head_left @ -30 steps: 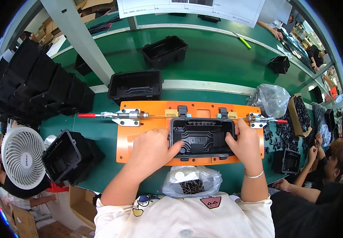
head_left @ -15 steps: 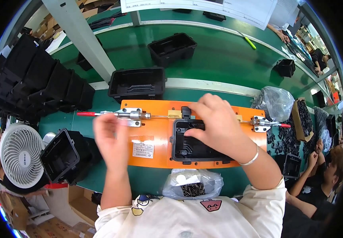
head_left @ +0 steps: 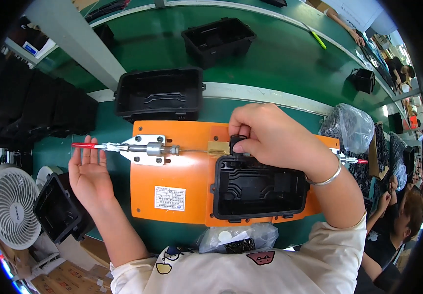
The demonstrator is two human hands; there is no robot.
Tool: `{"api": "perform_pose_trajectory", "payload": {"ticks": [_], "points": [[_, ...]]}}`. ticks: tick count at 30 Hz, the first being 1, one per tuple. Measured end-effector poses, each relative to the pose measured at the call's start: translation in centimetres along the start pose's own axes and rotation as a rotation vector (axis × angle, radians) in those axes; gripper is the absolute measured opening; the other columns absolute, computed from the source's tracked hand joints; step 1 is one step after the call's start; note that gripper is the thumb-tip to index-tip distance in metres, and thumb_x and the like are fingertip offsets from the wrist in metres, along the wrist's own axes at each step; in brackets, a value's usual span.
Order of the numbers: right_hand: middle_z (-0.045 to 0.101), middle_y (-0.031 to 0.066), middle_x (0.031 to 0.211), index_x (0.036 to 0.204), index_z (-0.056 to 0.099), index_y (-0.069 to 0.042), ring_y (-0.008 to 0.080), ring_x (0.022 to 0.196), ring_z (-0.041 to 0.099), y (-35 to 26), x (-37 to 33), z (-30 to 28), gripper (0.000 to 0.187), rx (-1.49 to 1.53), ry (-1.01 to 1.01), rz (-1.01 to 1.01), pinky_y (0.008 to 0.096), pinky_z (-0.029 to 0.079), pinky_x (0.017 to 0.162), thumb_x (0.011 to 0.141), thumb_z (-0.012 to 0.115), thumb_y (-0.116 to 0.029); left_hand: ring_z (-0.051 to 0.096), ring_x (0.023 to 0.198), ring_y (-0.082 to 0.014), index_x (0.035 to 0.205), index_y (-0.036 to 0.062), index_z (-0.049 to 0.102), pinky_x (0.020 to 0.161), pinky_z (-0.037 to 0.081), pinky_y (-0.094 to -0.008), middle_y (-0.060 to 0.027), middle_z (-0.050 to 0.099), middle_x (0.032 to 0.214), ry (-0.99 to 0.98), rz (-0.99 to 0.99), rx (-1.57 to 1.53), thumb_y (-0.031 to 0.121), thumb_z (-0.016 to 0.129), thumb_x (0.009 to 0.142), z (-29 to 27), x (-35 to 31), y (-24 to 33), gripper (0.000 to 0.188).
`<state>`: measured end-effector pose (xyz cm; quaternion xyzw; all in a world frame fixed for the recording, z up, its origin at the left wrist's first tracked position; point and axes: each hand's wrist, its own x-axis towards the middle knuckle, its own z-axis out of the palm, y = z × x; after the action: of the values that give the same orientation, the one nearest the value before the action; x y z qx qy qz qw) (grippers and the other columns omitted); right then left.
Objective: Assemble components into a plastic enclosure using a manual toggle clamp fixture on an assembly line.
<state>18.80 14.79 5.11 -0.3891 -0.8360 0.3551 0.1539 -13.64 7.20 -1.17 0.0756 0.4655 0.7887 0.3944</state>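
Note:
A black plastic box (head_left: 260, 191) lies with its opening up on an orange fixture board (head_left: 145, 196). My right hand (head_left: 275, 134) reaches over the box's far edge, thumb and fingers closed on a small black clip (head_left: 237, 143) beside a brass-coloured block (head_left: 217, 148). At the left, my left hand (head_left: 93, 179) is palm up with fingers stretched out, its fingertips at the red handle (head_left: 83, 145) of a push-type toggle clamp (head_left: 152, 149). The clamp's thin rod runs to the block. A second clamp with a red handle (head_left: 361, 161) is at the right end, partly hidden by my right forearm.
More black boxes stand beyond the board, including a near one (head_left: 160, 93). Stacked black boxes (head_left: 35, 103) and a white fan (head_left: 13, 206) are at the left. A plastic bag of screws (head_left: 241, 240) lies before me. Clear bags (head_left: 348, 127) and a co-worker (head_left: 402, 220) are at the right.
My left hand has moved left and down, opening out at the clamp's red handle. My right hand has drawn back from over the box to the small black clip. The view has shifted.

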Motion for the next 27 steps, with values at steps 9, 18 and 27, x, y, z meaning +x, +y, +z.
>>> {"api": "perform_pose_trajectory", "payload": {"ticks": [9, 18, 27], "points": [[0.055, 0.0062, 0.067, 0.077, 0.059, 0.003, 0.0118, 0.058, 0.052, -0.3, -0.1, -0.3, 0.016, 0.096, -0.041, 0.136, 0.0253, 0.044, 0.054, 0.071, 0.074, 0.003, 0.050, 0.118, -0.0252, 0.124, -0.0037, 0.046, 0.096, 0.038, -0.0367, -0.0187, 0.053, 0.126, 0.044, 0.079, 0.012, 0.021, 0.053, 0.093, -0.2, 0.4, -0.7, 0.040], [0.055, -0.0003, 0.061, 0.078, 0.061, 0.002, 0.0059, 0.055, 0.054, 0.0, -0.2, -0.3, 0.009, 0.376, -0.062, 0.356, 0.0219, 0.043, 0.049, 0.079, 0.070, 0.002, 0.048, 0.121, -0.0268, 0.130, -0.0025, 0.044, 0.101, 0.034, -0.0381, -0.0207, 0.050, 0.129, 0.050, 0.072, -0.004, 0.020, 0.053, 0.092, 0.2, -0.2, -0.7, 0.045], [0.055, -0.0011, 0.061, 0.076, 0.060, 0.001, 0.0051, 0.054, 0.050, -1.0, -0.2, -0.3, 0.011, 0.435, -0.034, 0.477, 0.0218, 0.042, 0.050, 0.077, 0.071, 0.003, 0.049, 0.122, -0.0276, 0.135, -0.0033, 0.039, 0.101, 0.034, -0.0374, -0.0207, 0.050, 0.131, 0.047, 0.081, 0.025, 0.019, 0.051, 0.093, 0.4, -0.5, -0.6, 0.050]]}}
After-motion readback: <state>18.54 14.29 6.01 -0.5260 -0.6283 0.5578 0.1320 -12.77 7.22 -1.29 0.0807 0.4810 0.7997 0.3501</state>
